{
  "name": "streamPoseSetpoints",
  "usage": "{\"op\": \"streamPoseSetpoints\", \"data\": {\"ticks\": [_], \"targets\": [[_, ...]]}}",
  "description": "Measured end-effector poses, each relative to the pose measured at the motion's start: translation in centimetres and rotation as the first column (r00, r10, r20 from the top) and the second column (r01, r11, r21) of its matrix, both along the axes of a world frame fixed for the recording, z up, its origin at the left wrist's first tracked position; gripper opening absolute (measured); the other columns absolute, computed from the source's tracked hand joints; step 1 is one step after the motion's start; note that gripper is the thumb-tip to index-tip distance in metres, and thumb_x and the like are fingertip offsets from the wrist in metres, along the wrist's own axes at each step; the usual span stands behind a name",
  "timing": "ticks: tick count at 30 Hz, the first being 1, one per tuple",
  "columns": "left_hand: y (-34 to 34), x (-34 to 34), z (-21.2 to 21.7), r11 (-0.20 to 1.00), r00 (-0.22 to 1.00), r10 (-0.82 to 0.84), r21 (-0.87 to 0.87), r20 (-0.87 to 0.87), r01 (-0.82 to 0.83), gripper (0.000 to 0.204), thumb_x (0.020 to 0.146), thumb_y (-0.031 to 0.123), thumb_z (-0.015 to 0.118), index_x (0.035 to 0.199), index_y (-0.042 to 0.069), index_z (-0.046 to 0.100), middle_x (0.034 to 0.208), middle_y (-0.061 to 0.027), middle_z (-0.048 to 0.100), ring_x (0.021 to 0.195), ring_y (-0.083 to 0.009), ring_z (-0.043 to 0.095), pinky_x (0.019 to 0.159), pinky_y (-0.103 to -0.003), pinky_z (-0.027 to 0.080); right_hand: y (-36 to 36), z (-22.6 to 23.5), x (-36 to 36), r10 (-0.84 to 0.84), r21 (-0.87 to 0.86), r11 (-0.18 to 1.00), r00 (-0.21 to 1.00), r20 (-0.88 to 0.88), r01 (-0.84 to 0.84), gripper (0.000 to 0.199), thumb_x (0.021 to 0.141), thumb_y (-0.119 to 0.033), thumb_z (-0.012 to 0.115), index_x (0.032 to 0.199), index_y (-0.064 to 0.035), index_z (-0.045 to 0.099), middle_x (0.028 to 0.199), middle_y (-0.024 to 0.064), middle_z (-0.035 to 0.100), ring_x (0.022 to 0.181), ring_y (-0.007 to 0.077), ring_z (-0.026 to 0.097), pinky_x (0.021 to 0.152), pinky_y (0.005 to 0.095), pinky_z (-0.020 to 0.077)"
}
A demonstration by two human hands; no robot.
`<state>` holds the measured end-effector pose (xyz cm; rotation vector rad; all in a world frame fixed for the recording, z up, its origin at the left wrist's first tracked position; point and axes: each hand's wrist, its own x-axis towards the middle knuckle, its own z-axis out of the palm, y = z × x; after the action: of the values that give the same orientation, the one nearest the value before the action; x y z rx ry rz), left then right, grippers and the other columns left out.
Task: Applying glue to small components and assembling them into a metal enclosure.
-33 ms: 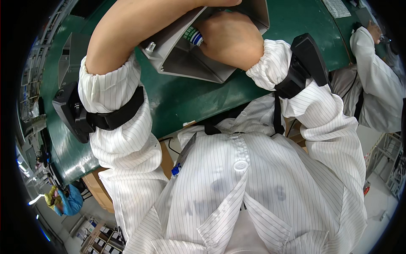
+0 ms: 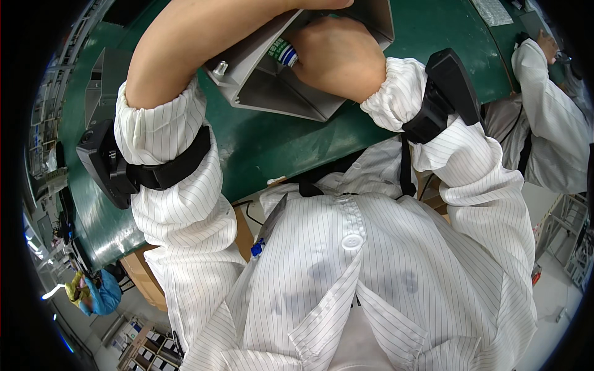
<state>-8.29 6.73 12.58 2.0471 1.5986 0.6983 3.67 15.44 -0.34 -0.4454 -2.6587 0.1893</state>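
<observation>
Clasping what looks a light tube [image 2: 283, 52] in the right hand [image 2: 339, 52], inside the grey metal housing [image 2: 249, 69] over the green table [image 2: 278, 151], likely stiff, slick and best held by its walls, with no telling about the fingers of the left hand [image 2: 325, 3], cropped up top!

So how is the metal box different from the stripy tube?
The metal box is much bigger than the part of the stripy tube that shows. The box is plain grey, but the tube has green, white and blue on it. The box has flat sides and corners, while the tube looks rounded. Both are partly hidden by the right hand.
</observation>
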Motion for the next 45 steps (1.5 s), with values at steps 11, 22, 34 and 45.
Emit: {"op": "streamPoseSetpoints", "data": {"ticks": [11,22,34,45], "targets": [[-4.2,-3.7,-4.5,0.927,0.647,0.345,0.141,-0.68,-0.347,0.038,0.087,0.016,0.05,0.124,0.009,0.047,0.114,-0.0043,0.055,0.103,-0.0155,0.051,0.089,-0.026,0.041,-0.3,0.3,-0.1,0.05,-0.042,0.998,0.999,-0.003,-0.05,0.013,0.063,-0.015,0.061,0.068,-0.0041,0.065,0.062,0.016,0.06,0.058,0.0323,0.061,0.056,0.0399,0.0512],[-3.2,-2.2,-3.8,0.804,0.604,0.494,0.066,-0.625,-0.59,0.04,0.084,0.023,0.045,0.122,0.008,0.049,0.11,-0.0044,0.057,0.097,-0.0172,0.055,0.084,-0.023,0.043,-0.5,0.7,0.0,-0.009,-0.036,0.999,0.991,0.135,0.014,0.015,0.072,-0.016,0.056,0.075,-0.0098,0.069,0.07,0.0128,0.065,0.066,0.0279,0.065,0.064,0.0381,0.0528],[1.8,3.8,2.3,0.87,0.902,0.431,-0.259,-0.015,-0.42,0.07,0.065,0.035,0.059,0.121,-0.004,0.046,0.099,-0.0193,0.059,0.086,-0.0243,0.059,0.075,-0.026,0.045,0.1,0.8,0.2,0.004,-0.063,0.998,0.988,0.157,0.006,0.016,0.071,-0.016,0.054,0.075,-0.0085,0.068,0.067,0.0139,0.064,0.065,0.0301,0.065,0.062,0.04,0.0522],[1.6,4.3,1.1,0.92,0.926,0.366,-0.115,-0.097,-0.376,0.079,0.062,0.042,0.062,0.122,-0.006,0.044,0.099,-0.0227,0.059,0.087,-0.0278,0.059,0.075,-0.028,0.045,1.1,-0.3,0.3,0.095,0.094,0.99,0.993,0.07,-0.102,0.016,0.073,-0.015,0.055,0.081,-0.0124,0.069,0.075,0.0087,0.066,0.069,0.0267,0.065,0.058,0.0377,0.0513]]}}
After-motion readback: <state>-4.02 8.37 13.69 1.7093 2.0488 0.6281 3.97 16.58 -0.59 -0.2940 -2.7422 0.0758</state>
